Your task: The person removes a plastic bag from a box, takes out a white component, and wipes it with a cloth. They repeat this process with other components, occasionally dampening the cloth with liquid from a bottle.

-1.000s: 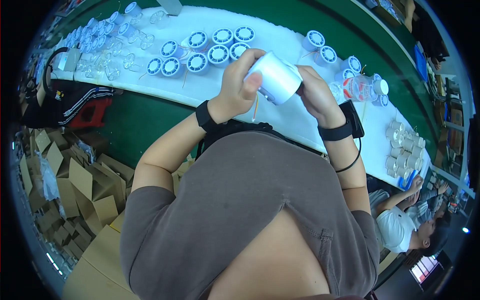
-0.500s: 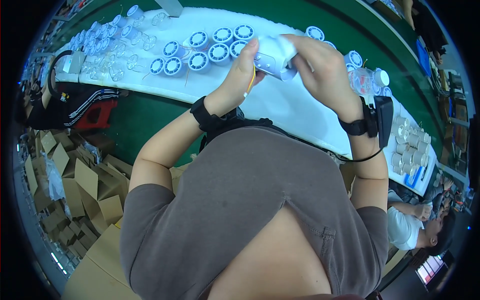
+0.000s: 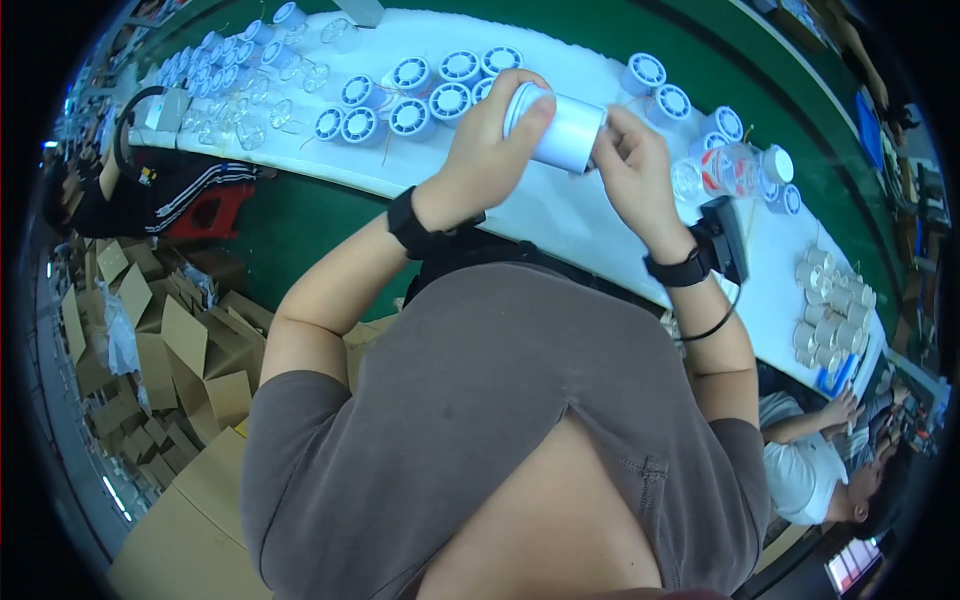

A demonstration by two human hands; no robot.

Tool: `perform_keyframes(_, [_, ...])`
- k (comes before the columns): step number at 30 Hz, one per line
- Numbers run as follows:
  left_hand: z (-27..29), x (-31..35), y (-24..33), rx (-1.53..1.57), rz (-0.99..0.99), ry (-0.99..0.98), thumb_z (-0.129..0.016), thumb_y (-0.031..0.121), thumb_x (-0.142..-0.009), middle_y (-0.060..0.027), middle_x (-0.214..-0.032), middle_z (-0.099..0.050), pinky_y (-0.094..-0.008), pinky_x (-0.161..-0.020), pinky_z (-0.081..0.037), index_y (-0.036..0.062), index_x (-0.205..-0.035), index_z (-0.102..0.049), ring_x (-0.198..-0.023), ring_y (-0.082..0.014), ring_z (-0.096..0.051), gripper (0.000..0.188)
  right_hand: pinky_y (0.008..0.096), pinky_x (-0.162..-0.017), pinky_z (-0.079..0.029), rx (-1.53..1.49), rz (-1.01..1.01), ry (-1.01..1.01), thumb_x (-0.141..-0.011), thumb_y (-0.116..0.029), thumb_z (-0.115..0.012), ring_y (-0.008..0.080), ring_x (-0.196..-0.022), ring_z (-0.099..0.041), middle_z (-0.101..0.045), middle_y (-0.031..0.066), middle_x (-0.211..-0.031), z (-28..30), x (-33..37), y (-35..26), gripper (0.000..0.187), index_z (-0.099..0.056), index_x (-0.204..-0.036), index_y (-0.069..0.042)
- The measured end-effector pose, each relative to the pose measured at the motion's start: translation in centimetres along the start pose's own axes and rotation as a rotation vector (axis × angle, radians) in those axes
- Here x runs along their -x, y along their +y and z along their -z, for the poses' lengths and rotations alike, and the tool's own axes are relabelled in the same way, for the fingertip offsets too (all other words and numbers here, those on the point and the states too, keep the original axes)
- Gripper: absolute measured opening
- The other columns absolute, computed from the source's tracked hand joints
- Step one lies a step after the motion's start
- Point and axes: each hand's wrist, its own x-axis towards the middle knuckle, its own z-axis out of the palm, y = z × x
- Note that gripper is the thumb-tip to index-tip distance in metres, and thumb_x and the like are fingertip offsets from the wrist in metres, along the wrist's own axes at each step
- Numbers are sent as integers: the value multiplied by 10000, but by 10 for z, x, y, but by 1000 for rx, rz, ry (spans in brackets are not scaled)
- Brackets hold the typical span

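Observation:
Both my hands hold one white cylinder-shaped part [image 3: 560, 132] above the white table [image 3: 560, 215]. My left hand [image 3: 490, 150] wraps around its left end with the thumb over the rim. My right hand [image 3: 632, 170] grips its right end with the fingertips. Each wrist wears a black band. Behind the part, round white-and-blue parts [image 3: 420, 95] lie in rows on the table.
Clear plastic pieces [image 3: 240, 95] crowd the table's far left. More round parts [image 3: 700, 110] and a clear bottle with red [image 3: 722, 168] lie at right, small white cylinders [image 3: 830, 310] further right. Cardboard boxes [image 3: 150, 350] pile on the floor at left. Another person [image 3: 820, 470] sits at lower right.
The white part has tilted from facing me to lying sideways. Both hands have shifted a little along it while keeping hold.

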Motion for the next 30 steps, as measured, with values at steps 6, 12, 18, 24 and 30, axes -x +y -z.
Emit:
perform_keyframes(6, [29,-1,-20,-792,-770,304,-573,327,-716,-132,-809,-520,-310,-567,-418,36,-921,-484,-683,-257,-521,367,272,-560,-439,-481,-351,-308,-789,-169,-487,185,-629,-555,-564,122,-777,6,-4,42,238,-521,-934,17])
perform_keyframes(12, [106,5,-27,-985,-308,448,-583,325,-707,-129,-789,-535,-334,-567,-428,29,-884,-510,-676,-269,-533,352,335,-676,-439,1057,67,-277,-741,-259,-563,277,-819,-539,-517,199,-968,20,-26,80,352,-514,-990,-14])
perform_keyframes(18, [156,-31,-2,-1092,-243,326,-569,361,-709,-139,-748,-555,-345,-561,-438,42,-858,-531,-684,-284,-550,354,377,-748,-400,921,508,112,-734,-317,-554,316,-917,-478,-485,170,-1041,-42,-129,74,440,-471,-1092,-76])
perform_keyframes(24, [167,-91,6,-927,-281,-78,-565,432,-699,-149,-758,-551,-354,-633,-417,64,-870,-539,-740,-307,-531,407,395,-662,-388,1156,453,-400,-755,-445,-461,296,-825,-501,-506,149,-962,-65,-179,114,514,-409,-1170,-145])
perform_keyframes(30, [158,-155,24,-601,-357,-431,-556,492,-677,-138,-772,-589,-319,-560,-468,22,-839,-578,-681,-262,-583,497,376,-746,-406,893,436,-389,-683,-416,-592,315,-848,-528,-542,188,-897,-67,-191,111,587,-450,-1061,11])
